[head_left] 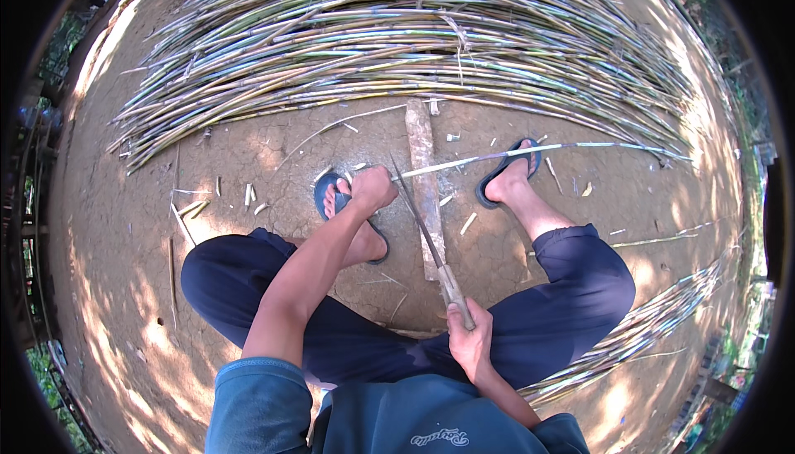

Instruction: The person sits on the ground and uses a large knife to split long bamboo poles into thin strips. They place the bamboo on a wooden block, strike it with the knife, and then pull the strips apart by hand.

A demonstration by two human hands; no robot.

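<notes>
My left hand (373, 189) is closed round the near end of a thin jointed cane (571, 146). From there the cane stretches off to the right, past my right foot. It crosses over a narrow wooden board (420, 131) lying on the ground between my feet. In my right hand (469, 334) is the pale handle of a long knife (420, 220), gripped low in front of my lap. Its dark, narrow blade points away from me, with the upper part beside my left fingers and the cane. Whether blade and cane touch, I cannot tell.
A wide heap of long canes (397, 48) lies across the far side. Another bundle (662, 313) rests behind my right knee. Short cut pieces (194, 208) are scattered on the bare earth. My sandalled left foot (339, 197) and right foot (509, 177) flank the board.
</notes>
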